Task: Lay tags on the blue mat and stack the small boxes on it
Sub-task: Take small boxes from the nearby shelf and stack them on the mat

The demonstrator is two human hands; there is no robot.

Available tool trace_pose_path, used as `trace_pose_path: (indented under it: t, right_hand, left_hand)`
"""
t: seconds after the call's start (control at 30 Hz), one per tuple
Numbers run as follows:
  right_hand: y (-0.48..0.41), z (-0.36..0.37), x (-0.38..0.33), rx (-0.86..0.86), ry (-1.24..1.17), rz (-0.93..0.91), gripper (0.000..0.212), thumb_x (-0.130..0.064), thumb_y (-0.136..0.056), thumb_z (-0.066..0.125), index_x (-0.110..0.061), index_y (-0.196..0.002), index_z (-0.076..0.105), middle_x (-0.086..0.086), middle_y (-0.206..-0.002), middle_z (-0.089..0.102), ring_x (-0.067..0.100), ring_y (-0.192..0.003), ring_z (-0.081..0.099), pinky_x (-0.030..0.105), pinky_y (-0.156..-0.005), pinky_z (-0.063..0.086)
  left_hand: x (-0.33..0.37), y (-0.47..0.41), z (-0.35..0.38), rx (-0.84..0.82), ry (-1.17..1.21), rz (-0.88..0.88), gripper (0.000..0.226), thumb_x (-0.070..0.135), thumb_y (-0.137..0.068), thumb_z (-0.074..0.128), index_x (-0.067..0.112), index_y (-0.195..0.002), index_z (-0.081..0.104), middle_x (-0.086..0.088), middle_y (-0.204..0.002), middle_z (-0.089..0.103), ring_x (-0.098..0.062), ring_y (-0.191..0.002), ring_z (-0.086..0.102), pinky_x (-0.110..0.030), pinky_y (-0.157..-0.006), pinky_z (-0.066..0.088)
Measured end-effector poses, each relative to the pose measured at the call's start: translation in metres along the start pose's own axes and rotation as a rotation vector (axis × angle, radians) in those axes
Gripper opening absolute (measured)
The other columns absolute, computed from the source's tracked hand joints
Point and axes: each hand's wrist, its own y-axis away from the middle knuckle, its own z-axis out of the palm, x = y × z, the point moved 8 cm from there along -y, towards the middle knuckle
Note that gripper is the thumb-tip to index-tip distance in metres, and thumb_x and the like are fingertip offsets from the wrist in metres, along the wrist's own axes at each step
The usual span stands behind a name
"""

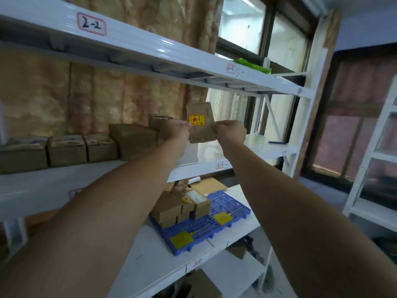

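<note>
Held box: a small flat brown cardboard box with a yellow-and-red sticker (200, 125), up at the height of the middle shelf. Its long axis is close to upright.
Left hand: the left hand (179, 131) has curled fingers that pinch the box's left edge beside the sticker.
Right hand: the right hand (231, 132) is curled the same way on the box's right edge.
Mat: the blue perforated plastic mat (227, 203) is on the lower white shelf (148, 259), almost straight below the hands.
Tags: two flat yellow tags (181, 239) (223, 218) lie apart along the mat's near edge.
Stack: small brown boxes (182, 207) are piled at the mat's far left end, partly behind the left forearm.
Coming move: I judge it a lowering, with the box turned flat to sit on or beside that pile.
Nearer hand: neither plainly, though the pile sits more to the left arm's side.
</note>
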Motion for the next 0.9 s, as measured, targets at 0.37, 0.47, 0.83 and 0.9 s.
trace_pose_path:
  t: [0.37,0.47,0.83,0.9]
  right_hand:
    - [-0.070,-0.214,0.096,0.139,0.128,0.033,0.020,-0.011,-0.086,0.064,-0.014,-0.095,0.082,0.003,-0.076,0.071,0.022,-0.075,0.071,0.036,-0.073,0.063]
    - [-0.089,-0.261,0.138,0.135,0.192,0.085,0.018,-0.016,-0.087,0.063,-0.018,-0.090,0.081,0.004,-0.080,0.073,0.016,-0.068,0.066,0.024,-0.050,0.051]
    - [-0.138,-0.359,0.293,0.155,0.376,0.297,0.013,-0.019,-0.079,0.069,-0.008,-0.081,0.075,0.009,-0.077,0.069,0.020,-0.067,0.065,0.024,-0.054,0.052]
    - [-0.141,-0.346,0.320,0.118,0.390,0.346,0.010,-0.016,-0.077,0.068,-0.009,-0.070,0.070,0.011,-0.077,0.069,0.023,-0.068,0.066,0.029,-0.059,0.057]
  left_hand:
    - [-0.033,0.095,0.216,-0.059,-0.170,-0.003,0.015,0.014,-0.075,0.084,0.005,-0.084,0.078,-0.013,-0.087,0.076,-0.031,-0.081,0.074,-0.045,-0.075,0.063]
    - [-0.060,0.118,0.273,-0.089,-0.222,-0.014,0.015,0.016,-0.076,0.083,0.006,-0.086,0.078,-0.014,-0.090,0.076,-0.033,-0.084,0.074,-0.044,-0.076,0.063]
    - [-0.197,0.161,0.415,-0.214,-0.434,-0.162,0.012,0.016,-0.085,0.070,0.006,-0.091,0.070,-0.015,-0.094,0.072,-0.035,-0.087,0.071,-0.046,-0.075,0.063]
    - [-0.218,0.157,0.412,-0.200,-0.509,-0.154,0.016,0.019,-0.089,0.067,0.005,-0.097,0.070,-0.015,-0.097,0.072,-0.035,-0.089,0.071,-0.044,-0.079,0.062]
